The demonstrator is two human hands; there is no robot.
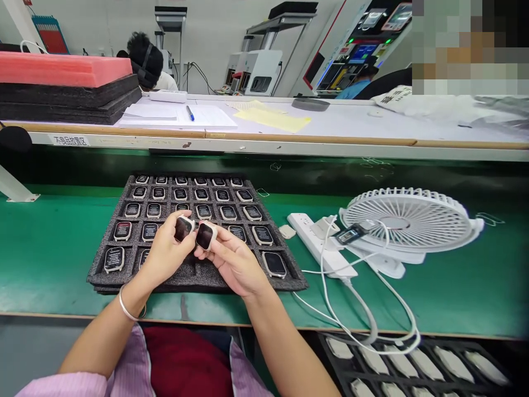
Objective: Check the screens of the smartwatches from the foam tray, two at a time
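Left hand [165,251] pinches a watch [183,227] by its edges; right hand [233,259] pinches a second watch [205,235], the two nearly touching above the foam tray [97,270]'s near rows. Tray slots mostly filled. Step looks like side-by-side inspection. Next move likely calls for seating each in a free near slot. Fan [407,220] right.
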